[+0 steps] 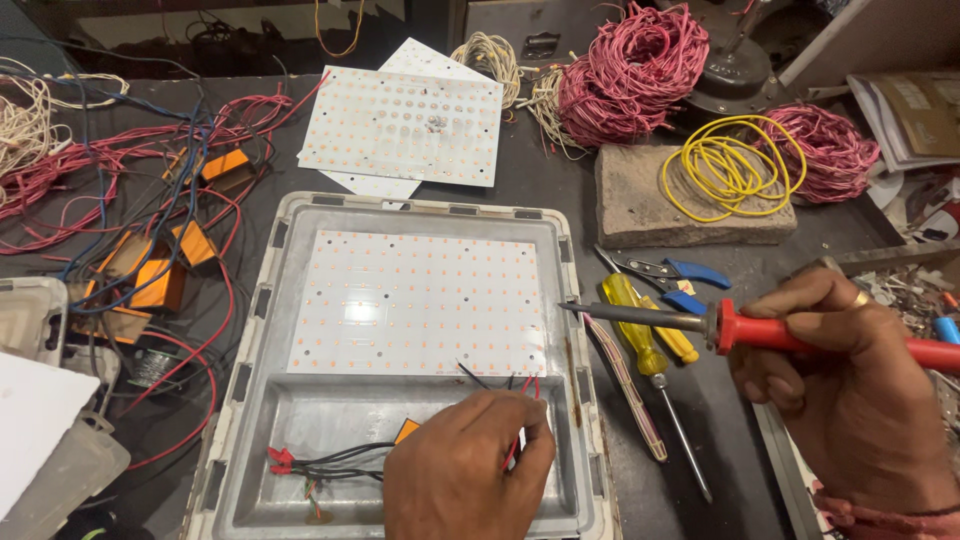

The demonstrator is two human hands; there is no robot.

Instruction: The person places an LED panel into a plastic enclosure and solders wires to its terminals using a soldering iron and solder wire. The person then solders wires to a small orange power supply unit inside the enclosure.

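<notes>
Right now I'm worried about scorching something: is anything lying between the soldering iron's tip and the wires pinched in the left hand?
Nothing visible blocks it. The soldering iron in the right hand points its tip over the housing's rim; between it and the wires held by the left hand lies only the flat white LED board.

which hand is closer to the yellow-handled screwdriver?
Right. The right hand holds the red-handled soldering iron just right of the yellow-handled screwdriver, with the iron's shaft crossing over it. The left hand is farther left, inside the grey housing, pinching wires.
</notes>
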